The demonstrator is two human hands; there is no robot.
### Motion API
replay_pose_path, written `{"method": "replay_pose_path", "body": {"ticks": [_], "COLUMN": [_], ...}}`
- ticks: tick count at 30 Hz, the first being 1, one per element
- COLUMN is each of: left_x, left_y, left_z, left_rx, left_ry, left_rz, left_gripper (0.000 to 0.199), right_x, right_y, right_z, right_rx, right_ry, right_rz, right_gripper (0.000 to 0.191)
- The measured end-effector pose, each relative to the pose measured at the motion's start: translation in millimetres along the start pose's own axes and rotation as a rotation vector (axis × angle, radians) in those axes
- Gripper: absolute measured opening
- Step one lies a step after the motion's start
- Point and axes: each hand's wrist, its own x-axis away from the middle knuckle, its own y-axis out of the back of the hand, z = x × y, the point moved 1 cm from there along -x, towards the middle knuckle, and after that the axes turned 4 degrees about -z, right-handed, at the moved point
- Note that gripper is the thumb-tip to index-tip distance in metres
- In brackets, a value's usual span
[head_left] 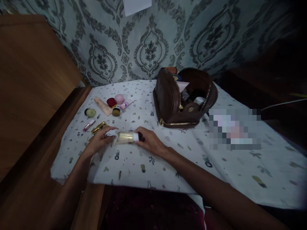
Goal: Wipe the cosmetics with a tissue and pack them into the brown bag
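A pale yellow tube (125,137) with a white cap lies sideways between my hands, just over the cloth. My right hand (150,141) is closed on its capped end. A crumpled white wipe (113,135) is pinched in my left hand (100,140), touching the tube's other end. Close to my left hand are gold lipstick-like tubes (98,127) and a small lip gloss tube (89,125). Farther back lie a peach tube (102,105), a pink-and-white tube (126,104), a pink round container (119,98), a red one (111,102) and two small jars (90,112).
An unzipped brown cosmetic bag (166,99) holding several items stands at the back, right of centre. A pixelated patch (235,129) covers something on the right. Wooden furniture (33,80) borders the left, and a patterned wall (151,48) rises behind the printed tablecloth (144,172).
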Motion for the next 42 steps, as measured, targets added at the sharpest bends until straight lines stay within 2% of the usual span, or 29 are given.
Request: {"method": "replay_pose_path", "body": {"ticks": [4, 9, 14, 18, 21, 25, 29, 32, 39, 42], "left_x": [1.3, 1.4, 3.6, 5.6, 5.4, 5.7, 8.6, 12.1, 27.4, 33.9], "left_y": [-1.7, -2.9, -3.0, -7.3, -21.0, -52.2, -70.7, -63.0, -18.7, -11.2], "left_z": [-4.1, -11.2, -19.8, -32.7, -44.4, -60.4, -67.6, -61.2, -29.6, -22.4], "left_rx": [0.036, -0.005, -0.094, -0.291, -0.477, -0.715, -0.858, -0.84, -0.695, -0.655], "left_ry": [-0.057, -0.14, -0.207, -0.32, -0.409, -0.515, -0.549, -0.53, -0.464, -0.479], "left_rz": [-0.123, -0.235, -0.21, -0.151, -0.131, -0.12, -0.143, -0.147, -0.168, -0.173], "left_gripper": [0.032, 0.025, 0.025, 0.027, 0.03, 0.037, 0.039, 0.039, 0.037, 0.037], "right_x": [-3.6, -7.3, -7.6, -6.4, -5.5, -4.8, -4.4, -4.5, -4.0, -3.2], "right_y": [-2.0, -4.6, -5.1, -5.1, -5.9, -6.4, -6.1, -6.5, -4.1, -3.2], "right_z": [-3.8, -14.4, -16.1, -12.5, -12.1, -12.3, -12.0, -12.0, -6.6, -5.0], "right_rx": [-0.208, -0.398, -0.397, -0.331, -0.31, -0.277, -0.197, -0.204, -0.087, -0.055], "right_ry": [-0.075, -0.129, -0.129, -0.091, -0.065, -0.018, 0.008, 0.013, 0.033, 0.042], "right_rz": [-0.062, -0.12, -0.119, -0.116, -0.12, -0.115, -0.118, -0.113, -0.07, -0.058], "right_gripper": [0.03, 0.026, 0.025, 0.024, 0.026, 0.027, 0.023, 0.025, 0.023, 0.021]}}
